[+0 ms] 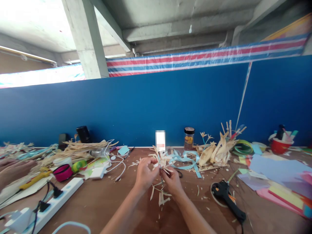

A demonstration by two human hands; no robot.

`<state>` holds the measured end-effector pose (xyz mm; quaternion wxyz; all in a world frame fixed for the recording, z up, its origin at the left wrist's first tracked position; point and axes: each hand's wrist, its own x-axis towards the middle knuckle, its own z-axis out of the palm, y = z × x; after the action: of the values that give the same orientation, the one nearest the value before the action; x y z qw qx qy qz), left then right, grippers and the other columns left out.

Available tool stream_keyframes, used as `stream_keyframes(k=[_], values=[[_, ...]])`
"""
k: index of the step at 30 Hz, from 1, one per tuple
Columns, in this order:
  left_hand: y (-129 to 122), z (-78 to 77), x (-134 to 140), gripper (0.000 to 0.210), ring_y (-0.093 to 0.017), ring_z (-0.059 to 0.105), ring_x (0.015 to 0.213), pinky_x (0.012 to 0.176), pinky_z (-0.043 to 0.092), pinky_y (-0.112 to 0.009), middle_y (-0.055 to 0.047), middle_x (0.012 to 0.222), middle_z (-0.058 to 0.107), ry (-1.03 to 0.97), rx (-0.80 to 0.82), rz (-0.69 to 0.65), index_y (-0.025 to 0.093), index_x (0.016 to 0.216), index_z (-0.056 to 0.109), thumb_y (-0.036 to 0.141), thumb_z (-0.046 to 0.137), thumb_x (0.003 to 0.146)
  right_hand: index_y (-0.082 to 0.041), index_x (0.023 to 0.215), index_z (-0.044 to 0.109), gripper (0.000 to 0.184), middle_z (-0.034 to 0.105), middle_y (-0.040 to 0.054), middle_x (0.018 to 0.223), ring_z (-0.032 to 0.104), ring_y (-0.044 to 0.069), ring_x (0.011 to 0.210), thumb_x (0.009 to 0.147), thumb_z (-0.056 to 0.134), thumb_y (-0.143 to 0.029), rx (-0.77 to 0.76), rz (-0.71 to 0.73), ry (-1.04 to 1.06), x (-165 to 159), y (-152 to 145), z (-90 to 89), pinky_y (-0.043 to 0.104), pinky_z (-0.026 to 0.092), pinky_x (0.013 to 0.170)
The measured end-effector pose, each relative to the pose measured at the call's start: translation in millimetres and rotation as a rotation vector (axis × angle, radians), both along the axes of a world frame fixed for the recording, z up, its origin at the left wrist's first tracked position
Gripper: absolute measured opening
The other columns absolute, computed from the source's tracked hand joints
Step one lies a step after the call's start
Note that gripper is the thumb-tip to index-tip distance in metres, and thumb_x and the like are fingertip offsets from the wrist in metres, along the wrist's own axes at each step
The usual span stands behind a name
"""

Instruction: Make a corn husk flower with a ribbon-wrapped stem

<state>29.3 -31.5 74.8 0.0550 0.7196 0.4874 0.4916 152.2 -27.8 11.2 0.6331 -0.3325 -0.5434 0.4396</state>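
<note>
My left hand [145, 174] pinches a pale corn-husk flower [163, 160] from the left, thumb and forefinger closed at its middle. The fingers of my right hand [173, 182] are closed at its lower side, around the base near a thin stem. Narrow husk strips spread out from the flower between both hands. Just what lies under the fingertips is hidden. Cut husk scraps [162, 196] lie on the table below the hands. To the right of the flower curls a light blue ribbon [186, 158].
A black glue gun [227, 198] rests at right, near coloured paper [275, 167]. Behind stand a lidded jar [189, 139] and dried husks [218, 154]. A power strip [60, 201], pink tape roll [62, 173] and yellow glue gun [36, 178] lie left. Another person's hand [17, 170] is far left.
</note>
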Motion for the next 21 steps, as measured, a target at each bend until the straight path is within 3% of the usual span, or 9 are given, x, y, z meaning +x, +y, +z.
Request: stream_keyframes(k=[4,7,14,21], values=[[-0.9,-1.7,0.3,0.014,-0.021,0.055,0.081,0.076,0.042,-0.036,-0.005,0.079,0.062,0.004,0.026,0.023,0.018,0.077,0.061,0.022,0.057,0.064,-0.013,0.068,0.054,0.023,0.053,-0.0006,0.059,0.045,0.011,0.055,0.073,0.056,-0.036,0.004,-0.006,-0.031,1.0,-1.9,3.6,0.021,0.035,0.052],[0.9,-3.4,-0.7,0.019,-0.022,0.055,0.083,0.077,0.041,-0.036,-0.004,0.082,0.062,-0.017,-0.041,0.035,0.018,0.080,0.060,0.024,0.059,0.061,-0.014,0.067,0.053,0.024,0.053,-0.0004,0.059,0.045,0.011,0.054,0.072,0.057,-0.037,-0.010,-0.009,-0.033,1.3,-2.5,4.8,0.021,0.035,0.051],[7.0,-2.5,-4.9,0.014,-0.018,0.057,0.077,0.074,0.042,-0.031,-0.003,0.079,0.063,-0.127,-0.173,-0.146,0.017,0.074,0.059,0.020,0.059,0.061,-0.013,0.069,0.055,0.022,0.054,-0.0004,0.059,0.046,0.011,0.055,0.072,0.057,-0.035,-0.013,0.000,-0.043,-0.6,-2.5,4.2,0.021,0.036,0.052],[2.7,3.9,-5.3,0.008,-0.019,0.056,0.076,0.073,0.041,-0.032,-0.003,0.074,0.063,0.032,-0.093,-0.107,0.019,0.068,0.060,0.024,0.059,0.062,-0.013,0.071,0.056,0.025,0.054,-0.0002,0.059,0.045,0.011,0.054,0.070,0.058,-0.038,-0.020,0.003,-0.051,-2.9,-1.6,2.3,0.021,0.037,0.051]])
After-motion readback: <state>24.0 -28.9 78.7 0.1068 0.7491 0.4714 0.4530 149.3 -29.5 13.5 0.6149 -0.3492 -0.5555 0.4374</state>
